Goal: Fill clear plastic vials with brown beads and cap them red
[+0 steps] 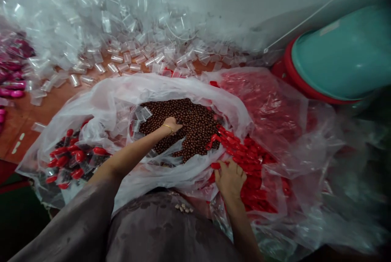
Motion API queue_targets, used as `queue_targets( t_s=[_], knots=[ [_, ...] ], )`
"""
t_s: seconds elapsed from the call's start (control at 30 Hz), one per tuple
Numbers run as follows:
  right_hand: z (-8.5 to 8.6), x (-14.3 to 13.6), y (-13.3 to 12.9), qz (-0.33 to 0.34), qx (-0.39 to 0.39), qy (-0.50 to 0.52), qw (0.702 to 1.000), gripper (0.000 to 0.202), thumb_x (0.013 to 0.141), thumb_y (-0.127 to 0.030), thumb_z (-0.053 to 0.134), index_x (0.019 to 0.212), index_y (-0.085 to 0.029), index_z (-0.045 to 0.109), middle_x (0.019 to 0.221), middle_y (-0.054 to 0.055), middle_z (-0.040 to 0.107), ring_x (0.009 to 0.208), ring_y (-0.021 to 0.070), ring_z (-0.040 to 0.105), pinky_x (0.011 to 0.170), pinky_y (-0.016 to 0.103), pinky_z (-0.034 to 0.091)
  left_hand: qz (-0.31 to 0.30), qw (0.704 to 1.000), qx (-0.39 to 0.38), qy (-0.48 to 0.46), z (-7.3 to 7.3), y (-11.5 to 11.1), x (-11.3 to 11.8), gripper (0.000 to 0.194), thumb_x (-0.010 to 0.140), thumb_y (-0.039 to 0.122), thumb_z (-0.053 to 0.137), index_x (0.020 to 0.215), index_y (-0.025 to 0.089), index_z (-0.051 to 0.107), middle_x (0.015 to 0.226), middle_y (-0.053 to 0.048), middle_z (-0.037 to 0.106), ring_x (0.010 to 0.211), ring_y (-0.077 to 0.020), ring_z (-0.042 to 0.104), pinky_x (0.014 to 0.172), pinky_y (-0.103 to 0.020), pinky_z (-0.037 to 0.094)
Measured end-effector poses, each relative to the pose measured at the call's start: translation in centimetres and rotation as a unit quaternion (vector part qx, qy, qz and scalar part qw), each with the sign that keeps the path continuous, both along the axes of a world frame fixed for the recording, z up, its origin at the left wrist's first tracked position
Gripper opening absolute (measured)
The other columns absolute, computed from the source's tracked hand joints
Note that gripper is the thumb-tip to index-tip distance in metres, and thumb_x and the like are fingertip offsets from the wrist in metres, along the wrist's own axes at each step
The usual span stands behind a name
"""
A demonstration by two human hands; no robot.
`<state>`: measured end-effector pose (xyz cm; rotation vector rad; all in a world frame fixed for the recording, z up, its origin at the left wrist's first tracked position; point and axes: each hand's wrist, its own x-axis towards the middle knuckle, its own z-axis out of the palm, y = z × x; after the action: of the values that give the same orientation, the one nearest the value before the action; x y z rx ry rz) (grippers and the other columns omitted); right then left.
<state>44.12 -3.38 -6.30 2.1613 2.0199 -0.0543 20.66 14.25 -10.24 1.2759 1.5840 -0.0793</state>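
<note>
The right hand [230, 178] is resting at the near edge of a pile of red pieces [253, 158], which is spreading out ahead of it and to its right. One red piece [215, 165] is sitting right at its thumb and forefinger, long axis lying crosswise, with one end pointing toward the left-hand side. The fingers are curling over; I cannot tell whether they are pinching that piece or only touching it.

The left hand [172, 125] is reaching ahead into the dark brown beads [198, 125], which are lying all around it and stretching out to its right. Its thumb is pointing right while its other fingers are staying out of sight, so I cannot tell whether they are spread, together or clamped on something. Of the two, the left hand is lying nearer the beads, and the right hand nearer the red pieces; the beads are lying ahead and to the left of the right hand.

Just left of the left hand, clear tubes [142, 113] are lying at the beads' edge. Further left and nearer the body, red-capped containers [71, 156] are lying in a group.
</note>
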Motion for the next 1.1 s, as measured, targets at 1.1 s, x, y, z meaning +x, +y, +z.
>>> queue_targets(
  t_s=[1.1],
  knots=[
    [6.3,-10.0,7.0,-0.106,-0.120,0.680,0.716,0.044,0.083,-0.053,0.043,0.102,-0.016,0.059,0.046,-0.009,0.041,0.036,0.0057,0.034,0.038,0.019,0.037,-0.031,0.879,0.167,-0.446,6.7,-9.3,-3.6,0.039,0.079,0.046,0.053,0.098,0.012,0.051,0.081,-0.001,0.053,0.070,-0.0102,0.048,0.067,-0.023,0.042]
  ],
)
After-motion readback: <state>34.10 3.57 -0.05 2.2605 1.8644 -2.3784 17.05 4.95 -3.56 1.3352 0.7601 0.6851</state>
